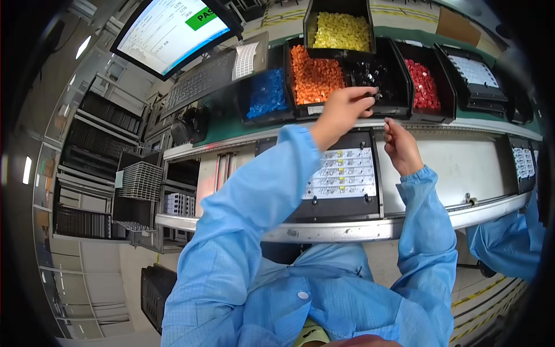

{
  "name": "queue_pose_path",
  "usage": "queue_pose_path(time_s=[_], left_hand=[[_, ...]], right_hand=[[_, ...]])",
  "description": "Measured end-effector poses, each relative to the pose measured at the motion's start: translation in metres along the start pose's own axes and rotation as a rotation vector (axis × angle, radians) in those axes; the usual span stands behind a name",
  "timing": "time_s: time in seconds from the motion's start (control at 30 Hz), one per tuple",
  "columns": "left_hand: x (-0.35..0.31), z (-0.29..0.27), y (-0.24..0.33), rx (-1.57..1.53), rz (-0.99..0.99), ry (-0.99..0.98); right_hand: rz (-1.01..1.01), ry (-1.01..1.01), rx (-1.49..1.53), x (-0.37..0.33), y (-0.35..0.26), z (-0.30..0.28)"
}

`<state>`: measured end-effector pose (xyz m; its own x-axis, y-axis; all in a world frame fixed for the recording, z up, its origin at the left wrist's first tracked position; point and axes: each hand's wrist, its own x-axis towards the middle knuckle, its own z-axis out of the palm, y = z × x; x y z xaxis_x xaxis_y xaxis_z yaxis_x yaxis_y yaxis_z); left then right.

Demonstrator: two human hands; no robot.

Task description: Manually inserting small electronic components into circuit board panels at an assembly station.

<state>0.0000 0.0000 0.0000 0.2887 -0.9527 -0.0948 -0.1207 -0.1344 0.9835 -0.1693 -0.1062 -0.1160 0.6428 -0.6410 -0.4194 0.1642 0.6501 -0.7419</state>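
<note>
My left hand point(342, 112) reaches across to the bin of small black parts point(370, 76), thumb and forefinger curled toward each other at its front edge. Whether a part sits between those fingertips is hard to tell against the black. Lower and to the right, my right hand point(401, 148) has its fingers curled into a pinch; anything in it is too small to make out. Beneath my left forearm lies a black fixture point(347, 209) holding a white circuit board panel point(347, 172) in rows, with small yellow parts on it. My left sleeve covers the fixture's left side.
Bins of orange parts point(317, 75), blue parts point(267, 92) and red parts point(422, 84) line the back, with yellow parts point(341, 32) raised above. A monitor point(173, 34) and keyboard point(199, 81) stand left. Metal rails point(341, 232) edge the conveyor. Another person's blue sleeve point(503, 243) shows at right.
</note>
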Motion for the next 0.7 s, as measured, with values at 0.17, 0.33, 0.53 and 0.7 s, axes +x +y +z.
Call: queue_pose_path(time_s=[0.17,0.33,0.53,0.7], left_hand=[[-0.076,-0.008,-0.032,-0.889,-0.158,0.014],[-0.137,-0.015,-0.041,-1.019,-0.189,0.051],[-0.197,-0.024,-0.051,-0.883,-0.14,0.169],[-0.213,-0.039,-0.056,-0.593,-0.178,0.198]], right_hand=[[-0.049,-0.1,-0.313,-0.011,-0.027,0.003],[-0.159,-0.204,-0.381,0.001,-0.024,-0.007],[-0.226,-0.206,-0.351,0.01,-0.011,-0.014],[-0.272,-0.158,-0.349,0.001,-0.006,-0.002]])
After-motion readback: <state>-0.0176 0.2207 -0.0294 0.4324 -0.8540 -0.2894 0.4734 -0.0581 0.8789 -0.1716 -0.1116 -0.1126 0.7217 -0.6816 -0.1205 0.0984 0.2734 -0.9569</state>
